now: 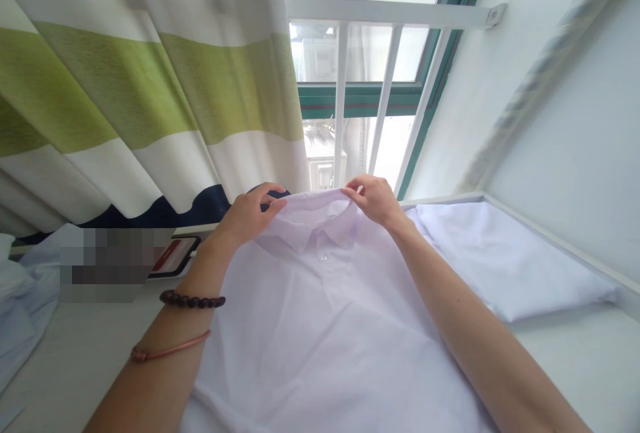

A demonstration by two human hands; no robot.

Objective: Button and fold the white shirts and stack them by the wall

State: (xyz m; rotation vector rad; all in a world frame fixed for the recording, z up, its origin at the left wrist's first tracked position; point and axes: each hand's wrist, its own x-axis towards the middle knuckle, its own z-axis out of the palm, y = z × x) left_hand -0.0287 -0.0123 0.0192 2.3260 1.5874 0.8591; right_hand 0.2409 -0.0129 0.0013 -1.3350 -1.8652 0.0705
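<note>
A white button-up shirt (320, 326) lies front side up, its collar pointing away from me toward the window. My left hand (253, 213) is at the left end of the collar, thumb and fingers pinching its edge. At the right end of the collar my right hand (370, 198) pinches the fabric between thumb and fingertips. The collar (300, 219) stands raised between both hands, and a small button (324, 257) shows just below it. Soft creases run across the shirt's front. Its lower part passes out of view at the bottom.
To the right lies a folded white garment (505, 253) against the surface's raised edge. A tablet-like device (177, 256) sits at the left, near a heap of pale cloth (25, 306). Beyond hang a striped curtain (150, 79) and a white window railing (395, 13).
</note>
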